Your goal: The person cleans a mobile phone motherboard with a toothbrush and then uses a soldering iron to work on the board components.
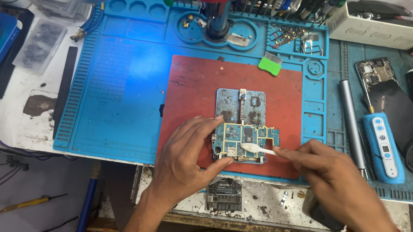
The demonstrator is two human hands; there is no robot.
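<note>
Blue mat [115, 95] carries a red pad [194, 83] at centre, with bare mat to the pad's left and tools crowding its right edge. The board [245, 138] lies near the pad's front edge, on a grey plate [229, 100]. Left hand [186, 160] pinches the board's left edge; right hand [333, 182] grips a swab [257, 149], tip touching the board.

There is a single view, from a camera worn on the person's head. It looks steeply down and forward over the near edge of the white workbench [19, 125], close enough that the blue silicone work mat [115, 95] fills most of the width. The mat's far edge lies near the top of the view, and the floor under the bench shows along the bottom left.
</note>
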